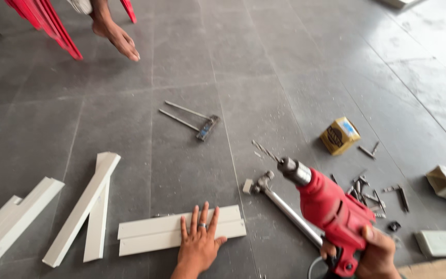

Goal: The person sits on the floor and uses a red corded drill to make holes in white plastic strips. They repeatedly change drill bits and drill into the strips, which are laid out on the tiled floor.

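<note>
Right hand (375, 253) gripping red drill (331, 206), left hand (198, 243) flat on white profile (145, 235)

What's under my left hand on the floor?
The left hand lies flat on a white profile piece on the grey tiled floor. The stretch beneath the palm is hidden.

head camera, single view: worn high on the person, tilted steeply down and forward over grey floor tiles (192, 67). near edge: left hand (198, 245) and right hand (375, 256), close. far edge: another person's foot (117, 36), upper left. no second view.
</note>
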